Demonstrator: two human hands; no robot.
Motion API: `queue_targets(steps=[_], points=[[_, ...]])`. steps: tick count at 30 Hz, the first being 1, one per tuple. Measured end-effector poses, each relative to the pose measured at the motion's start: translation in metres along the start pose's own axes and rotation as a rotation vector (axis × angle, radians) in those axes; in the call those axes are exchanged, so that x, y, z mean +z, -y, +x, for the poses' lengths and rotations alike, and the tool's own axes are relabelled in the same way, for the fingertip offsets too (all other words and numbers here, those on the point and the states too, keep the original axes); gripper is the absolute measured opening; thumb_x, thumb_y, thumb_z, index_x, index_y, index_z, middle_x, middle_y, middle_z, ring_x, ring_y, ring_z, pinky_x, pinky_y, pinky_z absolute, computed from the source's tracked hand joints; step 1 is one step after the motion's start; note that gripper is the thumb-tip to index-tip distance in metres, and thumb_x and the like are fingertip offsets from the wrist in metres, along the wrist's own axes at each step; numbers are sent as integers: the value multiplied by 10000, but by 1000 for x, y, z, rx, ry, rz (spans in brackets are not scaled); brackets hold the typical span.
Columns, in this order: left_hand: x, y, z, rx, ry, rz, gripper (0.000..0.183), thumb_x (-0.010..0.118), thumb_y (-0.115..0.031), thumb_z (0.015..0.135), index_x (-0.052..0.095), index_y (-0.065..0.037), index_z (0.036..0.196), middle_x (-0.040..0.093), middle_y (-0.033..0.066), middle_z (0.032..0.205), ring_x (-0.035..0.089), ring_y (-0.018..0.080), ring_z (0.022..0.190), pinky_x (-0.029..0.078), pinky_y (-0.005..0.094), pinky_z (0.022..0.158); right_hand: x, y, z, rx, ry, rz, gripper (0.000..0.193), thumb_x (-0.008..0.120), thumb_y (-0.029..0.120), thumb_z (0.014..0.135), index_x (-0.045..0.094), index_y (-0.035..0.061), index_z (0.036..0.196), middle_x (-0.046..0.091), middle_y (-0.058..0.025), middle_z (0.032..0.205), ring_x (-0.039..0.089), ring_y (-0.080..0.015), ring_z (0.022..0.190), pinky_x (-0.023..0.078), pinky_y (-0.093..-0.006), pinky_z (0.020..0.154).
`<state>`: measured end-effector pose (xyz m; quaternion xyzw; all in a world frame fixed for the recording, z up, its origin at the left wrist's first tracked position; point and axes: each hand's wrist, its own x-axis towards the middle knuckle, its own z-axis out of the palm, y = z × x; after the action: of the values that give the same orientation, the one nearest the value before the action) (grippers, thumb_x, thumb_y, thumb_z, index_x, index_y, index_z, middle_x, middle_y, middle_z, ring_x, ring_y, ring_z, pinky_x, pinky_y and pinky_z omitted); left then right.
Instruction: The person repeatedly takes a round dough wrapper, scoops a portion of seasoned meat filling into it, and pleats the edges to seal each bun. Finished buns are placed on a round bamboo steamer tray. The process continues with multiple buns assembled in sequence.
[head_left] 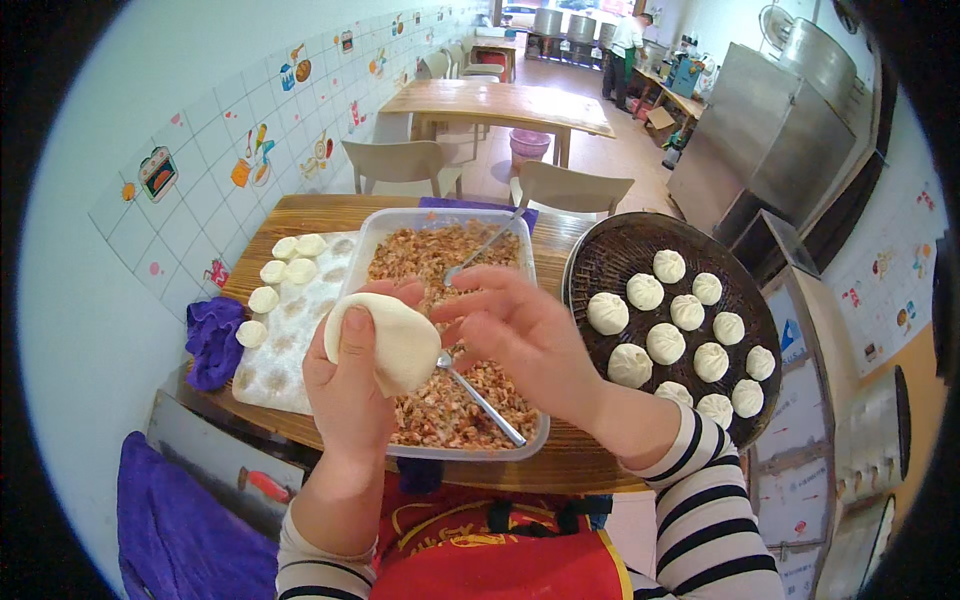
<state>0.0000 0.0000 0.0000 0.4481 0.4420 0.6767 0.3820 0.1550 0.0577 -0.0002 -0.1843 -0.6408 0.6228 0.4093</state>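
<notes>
A round, flat dough wrapper [395, 345] rests in my left hand [350, 385], the thumb pressed on its face and the fingers behind it. Just right of the wrapper, my right hand [515, 335] hovers with fingers spread and slightly blurred; nothing shows in it. Both hands are above a clear plastic tub [538, 400] of minced meat filling [430, 250]. One metal spoon [485, 405] lies in the near part of the filling, and another spoon [485, 248] leans at the far right side.
Left of the tub, a floured board [300, 330] bears several dough rounds [263, 300] beside a purple cloth [213, 340]. On the right, a dark round steamer tray [600, 260] holds several pleated buns [665, 343]. Chairs [405, 165] and another table [500, 103] stand beyond; a person [627, 55] is far back.
</notes>
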Motion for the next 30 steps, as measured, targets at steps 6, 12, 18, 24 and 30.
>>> queue_targets(steps=[6, 12, 18, 24, 30], points=[[1, 10, 8, -75, 190, -844, 769, 319, -626, 913, 424, 17, 1320, 473, 193, 1325, 525, 275, 1154, 412, 406, 987, -3, 20, -5, 122, 107, 17, 238, 565, 138, 914, 587, -8, 1100, 652, -61, 859, 622, -91, 685, 512, -232, 595], [-14, -1, 7, -299, 287, -277, 567, 415, -422, 966, 421, 30, 1307, 526, 203, 1256, 562, 274, 1106, 489, 378, 898, 6, 21, -4, 2, -28, -329, 238, 575, 146, 905, 598, 8, 1098, 651, -47, 796, 615, -86, 669, 503, -225, 559], [-8, 14, -1, -80, 138, -177, 651, 431, -507, 937, 459, 51, 1271, 567, 169, 1203, 577, 245, 1080, 477, 363, 909, -2, 15, 9, 304, 112, -325, 235, 606, 66, 873, 589, -20, 1091, 654, -56, 858, 628, -102, 723, 544, -239, 623], [-40, 10, 4, -184, 548, -804, 1024, 532, -692, 769, 145, -31, 1449, 247, 206, 1467, 356, 360, 1303, 399, 481, 1004, -4, 19, 4, 229, 117, -300, 221, 628, 154, 867, 624, -20, 1004, 644, -47, 753, 601, -79, 601, 499, -234, 519], [-56, 24, 11, -351, -137, -219, 469, 490, -375, 952, 489, -1, 1235, 589, 123, 1176, 609, 201, 1034, 518, 343, 828, -8, -8, 43, 230, 2, -428, 224, 649, 192, 833, 646, 3, 954, 641, -80, 729, 609, -122, 594, 499, -259, 529]])
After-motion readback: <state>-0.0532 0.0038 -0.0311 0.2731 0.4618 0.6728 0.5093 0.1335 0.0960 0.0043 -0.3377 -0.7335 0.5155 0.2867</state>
